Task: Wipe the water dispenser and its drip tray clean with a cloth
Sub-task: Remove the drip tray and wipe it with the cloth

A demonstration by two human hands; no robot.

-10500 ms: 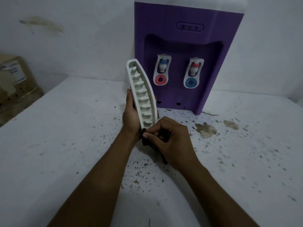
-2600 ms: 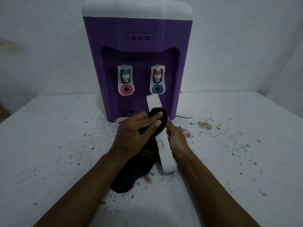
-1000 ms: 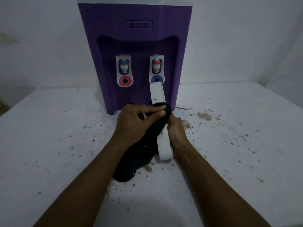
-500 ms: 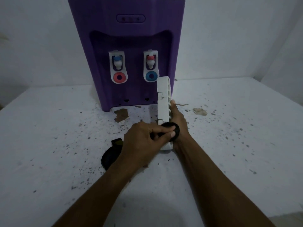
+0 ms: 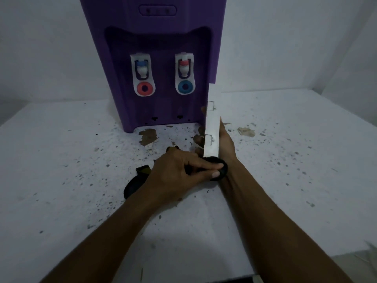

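Centre frame: gripping upright drip tray (image 5: 212,129) in right hand (image 5: 226,144), pinching cloth (image 5: 222,169) in left hand (image 5: 175,172); risks tray slipping under hard scrubbing.

The right hand (image 5: 226,142) holds the drip tray (image 5: 212,121) upright; the left hand (image 5: 175,172) pinches cloth (image 5: 222,169) against its end.

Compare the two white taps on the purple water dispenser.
The left white tap has a blue cap over a red ring; the right white tap has a red cap over a blue ring. The right tap appears beside the upright white drip tray's top end; the left tap appears well clear of it. Both have the same white housing and sit level in the purple water dispenser's recess.
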